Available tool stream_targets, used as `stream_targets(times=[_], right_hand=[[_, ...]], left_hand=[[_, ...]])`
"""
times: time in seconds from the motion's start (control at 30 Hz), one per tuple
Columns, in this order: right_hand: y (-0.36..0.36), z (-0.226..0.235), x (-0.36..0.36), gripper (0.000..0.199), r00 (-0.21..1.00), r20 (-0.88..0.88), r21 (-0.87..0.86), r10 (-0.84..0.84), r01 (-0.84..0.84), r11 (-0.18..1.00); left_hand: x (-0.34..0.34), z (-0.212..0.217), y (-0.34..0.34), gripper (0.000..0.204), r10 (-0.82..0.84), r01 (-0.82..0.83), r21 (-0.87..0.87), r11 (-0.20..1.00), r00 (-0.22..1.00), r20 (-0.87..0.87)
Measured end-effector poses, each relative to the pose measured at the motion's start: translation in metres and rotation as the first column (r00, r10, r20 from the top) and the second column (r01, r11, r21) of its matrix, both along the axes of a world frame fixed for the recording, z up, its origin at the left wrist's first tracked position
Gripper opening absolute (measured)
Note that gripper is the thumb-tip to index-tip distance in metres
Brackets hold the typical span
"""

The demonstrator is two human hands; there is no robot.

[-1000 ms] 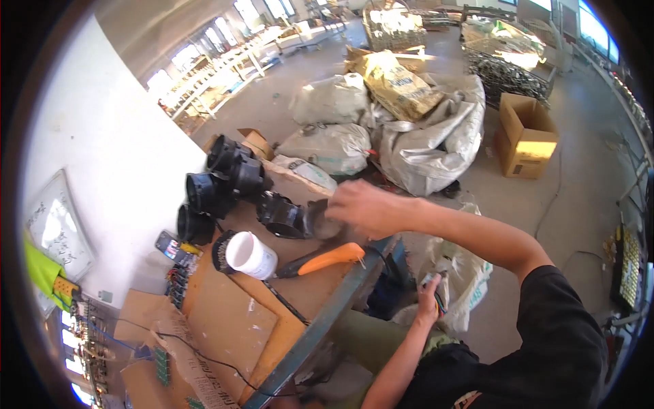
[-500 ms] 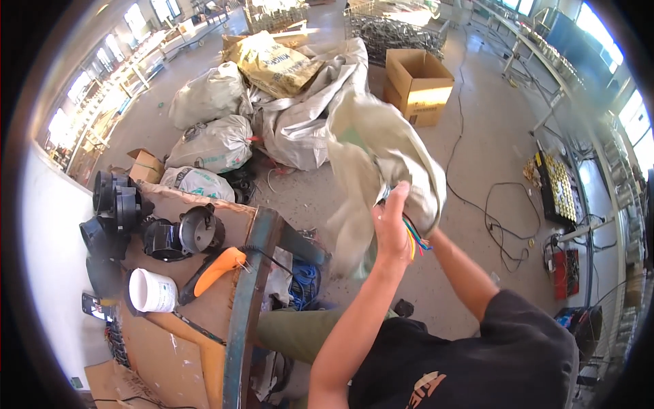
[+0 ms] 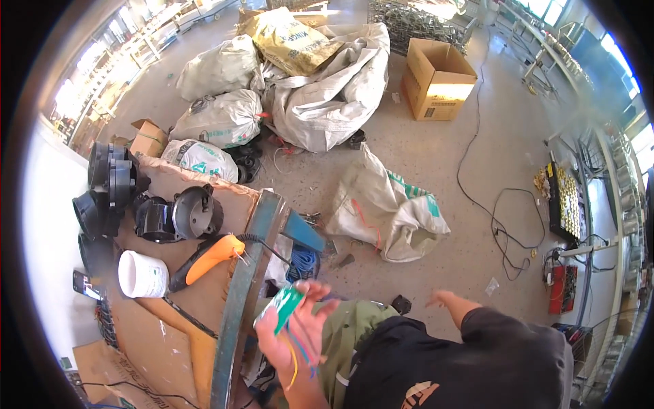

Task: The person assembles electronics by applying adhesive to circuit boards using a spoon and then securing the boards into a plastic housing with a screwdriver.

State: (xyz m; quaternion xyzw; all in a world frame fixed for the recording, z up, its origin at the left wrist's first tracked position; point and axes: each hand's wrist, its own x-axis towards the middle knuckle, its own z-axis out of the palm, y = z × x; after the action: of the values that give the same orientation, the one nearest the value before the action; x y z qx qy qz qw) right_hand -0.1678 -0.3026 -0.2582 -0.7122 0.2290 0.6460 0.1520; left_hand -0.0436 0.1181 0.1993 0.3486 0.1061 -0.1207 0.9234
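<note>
My left hand (image 3: 276,344) is closed around a small green circuit board (image 3: 289,305), held beside the bench edge. Yellow, blue and red wires hang from the board across my palm. My right hand (image 3: 446,300) is off to the right over the floor, its fingers loosely stretched out and nothing visible in them. On the floor ahead lies a crumpled white woven sack (image 3: 388,215) with green print, apart from both hands. An orange-handled tool (image 3: 214,262) with a coiled cord, possibly a soldering gun, rests on the bench nearest my left hand.
The bench (image 3: 255,235) also carries a white tub (image 3: 143,275) and black round housings (image 3: 197,213). Filled sacks (image 3: 221,119) are piled farther off, with an open cardboard box (image 3: 439,82) to their right. A black cable (image 3: 470,184) runs along the floor.
Both hands have let go of the white sack, which now lies on the floor. My left hand has come back toward the bench with the circuit board; my right has drawn back rightward.
</note>
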Motion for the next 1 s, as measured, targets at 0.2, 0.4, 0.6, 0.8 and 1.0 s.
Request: stream_targets(times=[0.2, 0.4, 0.6, 0.8, 1.0], right_hand=[[0.077, 0.042, 0.076, 0.041, 0.603, 0.793, -0.03, 0.087, -0.105, 0.994], [0.268, 0.411, 0.276, 0.02, -0.487, 0.719, 0.318, -0.496, -0.403, 0.858], [0.346, 0.502, 0.317, 0.022, -0.559, 0.653, 0.063, -0.51, -0.631, 0.773], [0.39, 0.491, 0.341, 0.022, -0.572, 0.803, -0.462, -0.166, -0.773, 0.435], [0.418, 0.534, 0.288, 0.019, -0.719, 0.603, -0.619, -0.346, -0.695, 0.365]], left_hand=[[-0.039, -0.006, 0.04, 0.057, 0.182, -0.21, 0.43, 0.878, 0.978, 0.105], [-0.076, 0.024, 0.071, 0.053, 0.389, -0.427, 0.603, 0.673, 0.899, 0.202], [-0.126, 0.04, 0.083, 0.053, 0.566, -0.558, 0.588, 0.586, 0.801, 0.196], [-0.148, 0.034, 0.102, 0.058, 0.607, -0.61, 0.57, 0.551, 0.761, 0.227], [-0.2, 0.007, 0.152, 0.061, 0.642, -0.673, 0.654, 0.345, 0.677, 0.359]])
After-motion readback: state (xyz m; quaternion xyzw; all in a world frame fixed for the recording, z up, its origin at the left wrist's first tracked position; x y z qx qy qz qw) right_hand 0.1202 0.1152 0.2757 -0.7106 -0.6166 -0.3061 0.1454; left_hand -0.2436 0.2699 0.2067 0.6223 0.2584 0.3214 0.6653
